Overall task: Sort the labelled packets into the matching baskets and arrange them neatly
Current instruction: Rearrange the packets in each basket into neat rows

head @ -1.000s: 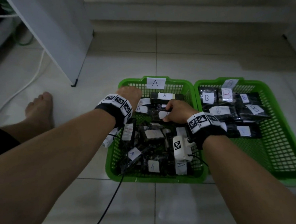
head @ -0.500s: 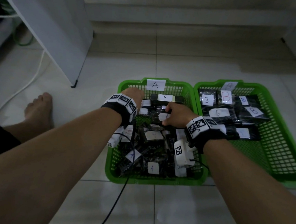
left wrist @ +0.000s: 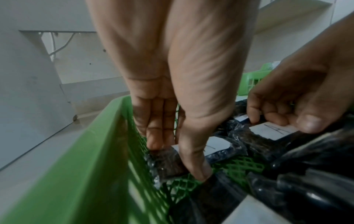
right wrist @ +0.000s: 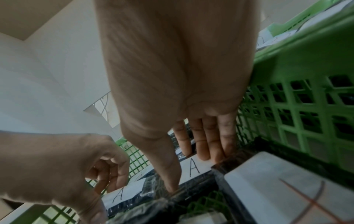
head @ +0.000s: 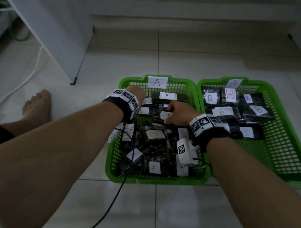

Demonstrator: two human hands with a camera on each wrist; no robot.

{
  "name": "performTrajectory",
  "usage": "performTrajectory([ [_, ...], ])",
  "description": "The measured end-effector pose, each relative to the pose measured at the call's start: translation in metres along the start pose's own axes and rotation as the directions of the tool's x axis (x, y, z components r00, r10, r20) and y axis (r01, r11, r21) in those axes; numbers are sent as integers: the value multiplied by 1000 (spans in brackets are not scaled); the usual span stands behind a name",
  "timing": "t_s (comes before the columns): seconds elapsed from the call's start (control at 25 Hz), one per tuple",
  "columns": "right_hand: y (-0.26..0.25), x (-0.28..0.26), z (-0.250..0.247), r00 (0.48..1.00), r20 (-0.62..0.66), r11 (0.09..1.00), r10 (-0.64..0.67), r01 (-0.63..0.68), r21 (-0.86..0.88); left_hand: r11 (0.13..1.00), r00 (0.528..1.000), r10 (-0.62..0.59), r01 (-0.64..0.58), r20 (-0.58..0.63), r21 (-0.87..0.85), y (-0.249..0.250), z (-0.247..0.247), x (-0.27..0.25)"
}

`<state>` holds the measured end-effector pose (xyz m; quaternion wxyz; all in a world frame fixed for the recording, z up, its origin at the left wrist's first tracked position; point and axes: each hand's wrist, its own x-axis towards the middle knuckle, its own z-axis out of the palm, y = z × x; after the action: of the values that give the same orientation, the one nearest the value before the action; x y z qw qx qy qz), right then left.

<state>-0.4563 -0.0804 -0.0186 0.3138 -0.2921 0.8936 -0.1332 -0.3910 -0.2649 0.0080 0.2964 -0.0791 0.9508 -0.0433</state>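
Both hands in basket A (head: 130, 84): left hand (left wrist: 172, 136) and right hand (right wrist: 191, 144) each pinching a crinkly, light, slippery packet (left wrist: 166, 163) by its ends.

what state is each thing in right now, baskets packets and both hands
A basket: on the floor, near part a jumbled pile, far end partly in rows.
B basket: packets flat in rows at the far end, near part bare.
left hand: pinches a packet by the A basket's left wall.
right hand: grips an A-labelled packet.
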Motion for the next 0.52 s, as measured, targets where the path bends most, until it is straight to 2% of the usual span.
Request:
performTrajectory([
  [0.2,-2,-6,-4,1000,29,1000,-9,10,-25,997,1000,-3,3,-4,76,9,2,-6],
  [0.4,1,-14,-11,999,-2,999,-50,50,5,994,998,-31,24,-55,-109,3,-4,-16],
  [0.48,2,-18,-10,997,-21,997,-71,72,26,990,1000,-3,1,-14,-142,2,-1,-25],
  [0.52,3,-19,-10,996,-28,996,-82,83,21,990,999,18,-11,44,-143,2,5,-29],
])
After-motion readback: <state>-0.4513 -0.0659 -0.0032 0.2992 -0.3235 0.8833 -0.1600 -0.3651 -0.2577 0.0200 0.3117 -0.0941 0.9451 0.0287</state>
